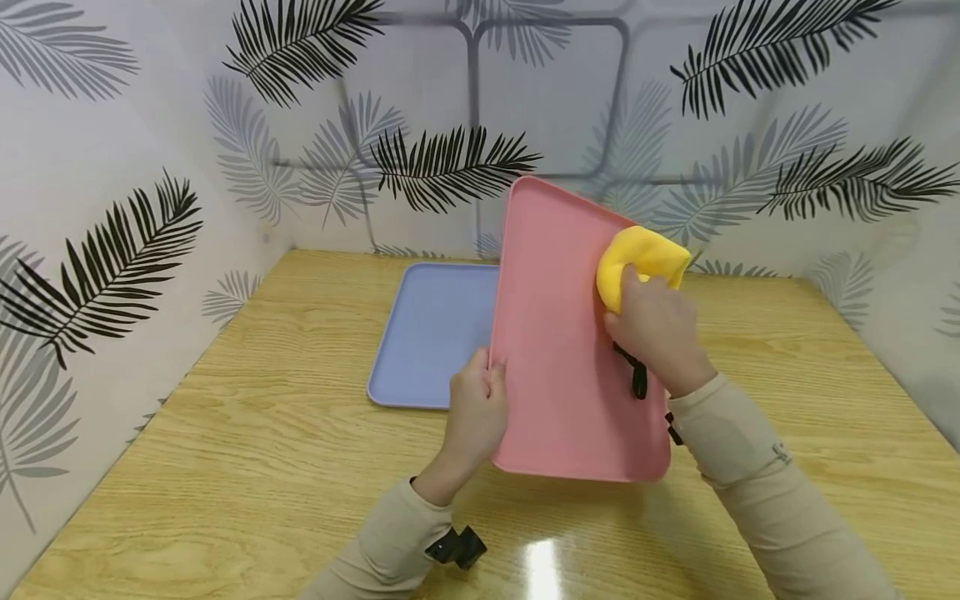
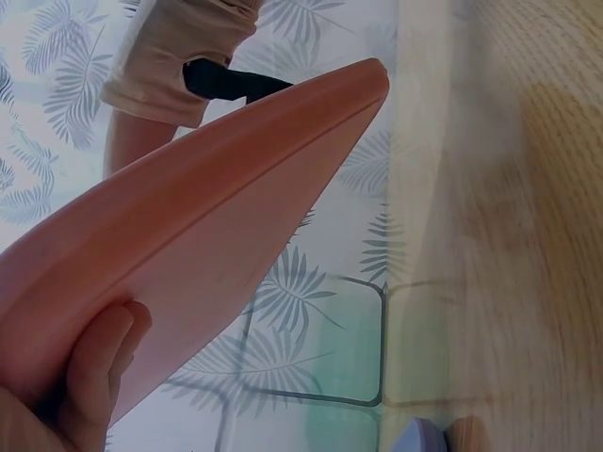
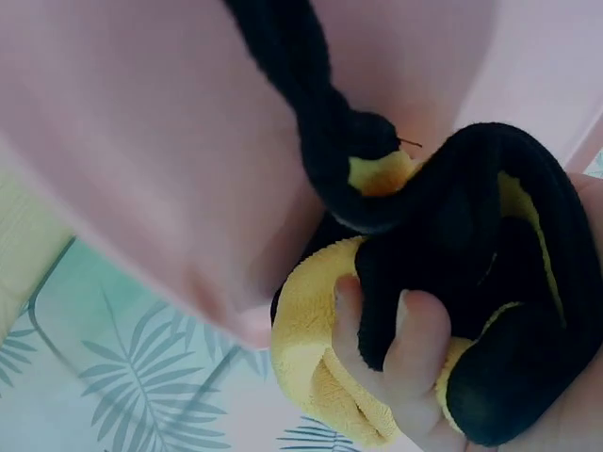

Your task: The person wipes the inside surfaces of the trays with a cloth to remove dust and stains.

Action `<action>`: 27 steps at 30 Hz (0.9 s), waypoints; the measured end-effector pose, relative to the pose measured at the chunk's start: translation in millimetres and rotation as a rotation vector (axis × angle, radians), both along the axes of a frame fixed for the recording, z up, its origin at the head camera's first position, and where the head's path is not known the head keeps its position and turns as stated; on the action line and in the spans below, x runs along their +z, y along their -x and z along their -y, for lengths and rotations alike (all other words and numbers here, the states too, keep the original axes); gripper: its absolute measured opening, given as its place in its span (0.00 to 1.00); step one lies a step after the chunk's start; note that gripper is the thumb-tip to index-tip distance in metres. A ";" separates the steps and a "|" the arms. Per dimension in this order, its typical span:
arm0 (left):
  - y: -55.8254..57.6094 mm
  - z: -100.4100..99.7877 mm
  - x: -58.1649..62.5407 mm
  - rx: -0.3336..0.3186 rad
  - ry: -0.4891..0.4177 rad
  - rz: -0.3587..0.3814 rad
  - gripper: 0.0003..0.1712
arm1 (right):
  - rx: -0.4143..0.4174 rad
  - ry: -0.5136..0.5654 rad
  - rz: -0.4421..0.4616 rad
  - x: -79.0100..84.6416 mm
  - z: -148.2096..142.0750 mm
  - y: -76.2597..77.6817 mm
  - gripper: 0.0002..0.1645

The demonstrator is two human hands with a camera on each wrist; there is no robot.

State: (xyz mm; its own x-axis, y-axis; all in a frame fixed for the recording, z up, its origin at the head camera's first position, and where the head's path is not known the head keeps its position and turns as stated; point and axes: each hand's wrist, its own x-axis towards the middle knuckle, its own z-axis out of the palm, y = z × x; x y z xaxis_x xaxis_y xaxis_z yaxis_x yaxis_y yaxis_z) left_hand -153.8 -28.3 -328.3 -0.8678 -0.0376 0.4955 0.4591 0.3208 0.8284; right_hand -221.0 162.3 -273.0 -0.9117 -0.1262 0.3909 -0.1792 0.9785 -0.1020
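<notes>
A pink tray [image 1: 555,350] is held up, tilted, above the table. My left hand [image 1: 477,408] grips its left edge; in the left wrist view the fingers [image 2: 94,367] curl round the rim of the pink tray [image 2: 207,217]. My right hand [image 1: 656,325] holds a bunched yellow and black cloth [image 1: 637,250] against the tray's inner face near the upper right edge. In the right wrist view the fingers [image 3: 415,348] curl into the folds of the cloth [image 3: 320,348], and a black strip of it hangs over the pink surface.
A blue tray [image 1: 435,333] lies flat on the wooden table [image 1: 300,467], behind and left of the pink one, which partly covers it from view. Leaf-patterned curtains [image 1: 420,100] stand along the back and sides of the table.
</notes>
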 end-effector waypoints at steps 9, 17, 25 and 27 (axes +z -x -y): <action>-1.2 -4.1 -1.8 -0.009 0.018 0.028 0.08 | 0.083 0.016 -0.068 5.9 14.9 -5.2 0.22; -1.7 -6.8 -2.1 -0.006 0.041 0.022 0.08 | 0.157 -0.025 -0.143 9.5 30.8 -11.4 0.33; -2.4 -9.6 -2.4 -0.032 0.039 0.030 0.09 | 0.201 -0.057 -0.260 11.6 48.9 -23.0 0.32; -2.5 -9.9 -2.2 -0.033 0.041 0.030 0.09 | 0.212 -0.071 -0.283 11.6 50.0 -24.3 0.32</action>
State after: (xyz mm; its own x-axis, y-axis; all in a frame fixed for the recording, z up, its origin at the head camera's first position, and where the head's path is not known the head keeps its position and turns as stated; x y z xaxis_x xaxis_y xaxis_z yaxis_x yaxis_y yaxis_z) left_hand -151.4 -18.4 -330.5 -0.8828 0.0109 0.4697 0.4450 0.3397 0.8286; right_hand -196.7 112.2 -261.3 -0.7192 -0.3371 0.6076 -0.3908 0.9192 0.0473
